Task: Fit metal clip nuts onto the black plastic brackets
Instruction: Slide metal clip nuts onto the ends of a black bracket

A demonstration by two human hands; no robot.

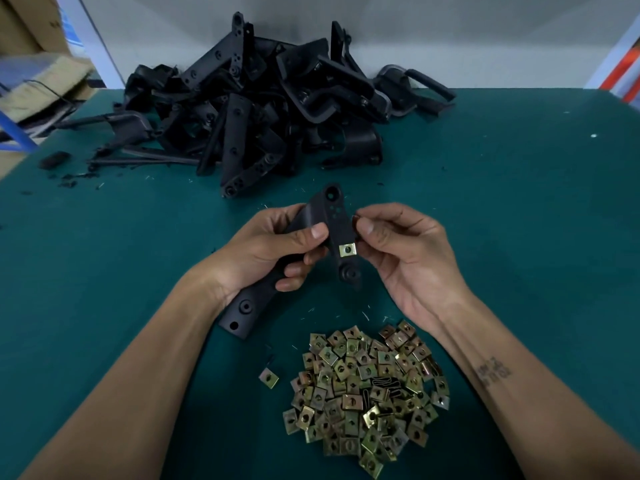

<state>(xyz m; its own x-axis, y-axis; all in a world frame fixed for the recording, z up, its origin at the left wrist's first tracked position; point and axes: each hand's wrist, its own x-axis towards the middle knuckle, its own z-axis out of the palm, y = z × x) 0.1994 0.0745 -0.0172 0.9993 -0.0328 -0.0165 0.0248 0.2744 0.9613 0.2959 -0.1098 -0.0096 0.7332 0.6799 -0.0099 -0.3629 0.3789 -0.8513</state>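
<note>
Held bracket [337,233]: black plastic, lifted above the middle of the table [519,202], near the person. One clip nut [347,250] already seated on its edge, brass-coloured, hole showing.

Left hand [277,251]: fingers curled round the bracket's lower arm, thumb pressed on its face. A firm grip.

Right hand [391,244]: thumb and fingers pinched at the bracket's right edge, just above the fitted nut. Whether a second nut sits between those fingertips cannot be told; something dark shows there, too small to read.

Progress, as a judgement: early. One nut on this bracket; whether it takes more I cannot tell. The bracket heap [263,109] at the far edge of the table is large and tangled. A few glints inside it might be fitted nuts, but that is unclear, so I cannot sort done from undone. No separate finished stack is visible.

Supply: the nut pile [367,389] lies loose on the green surface toward the near edge, between the forearms, plentiful. One stray nut [268,378] sits just left of it.

Containers: none in use on the table. Nuts and brackets both lie straight on the mat. Cardboard boxes [24,22] stand off the far left corner, contents hidden.

Small black shavings and metal slivers are scattered about the table.
</note>
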